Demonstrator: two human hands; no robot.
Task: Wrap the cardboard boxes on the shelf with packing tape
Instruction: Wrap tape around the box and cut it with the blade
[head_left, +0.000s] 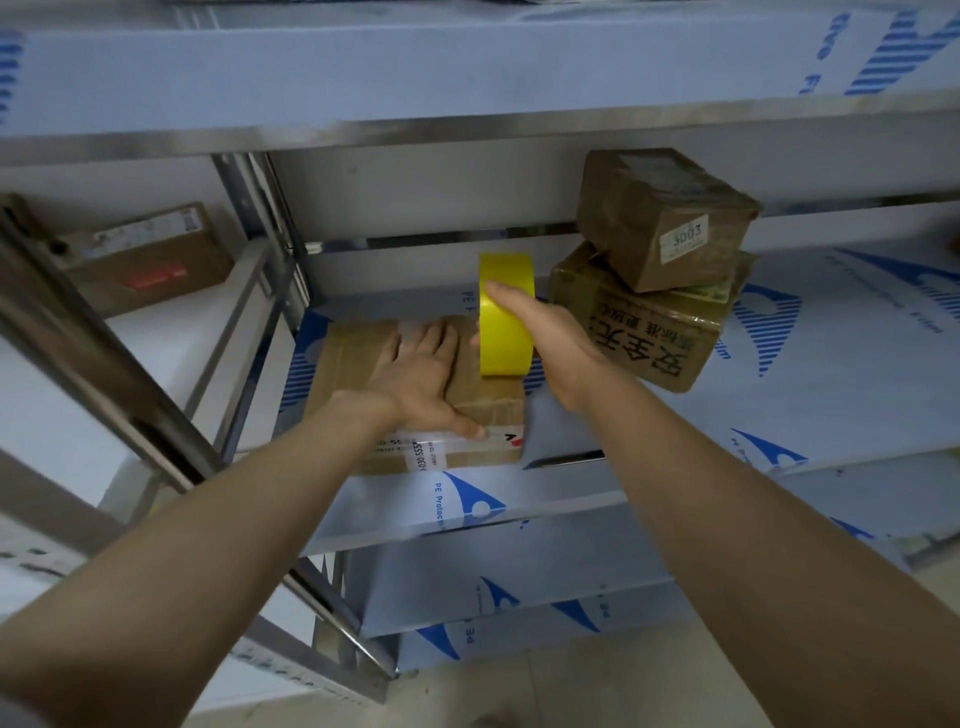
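A flat cardboard box (353, 358) with white labels lies on the middle shelf (779, 395). My left hand (421, 379) rests palm-down on its top, fingers spread, thumb near the front edge. My right hand (550, 332) grips a yellow roll of packing tape (506, 317), held upright on edge over the box's right end. To the right, a small box marked 3003 (660, 218) sits tilted on a larger box with printed characters (644, 322).
Another cardboard box (150, 254) sits on the neighbouring shelf unit at left. Steel uprights (275, 223) stand between the two units. An upper shelf (467, 78) overhangs, and lower shelves (519, 597) lie below. Bare shelf surface extends to the right.
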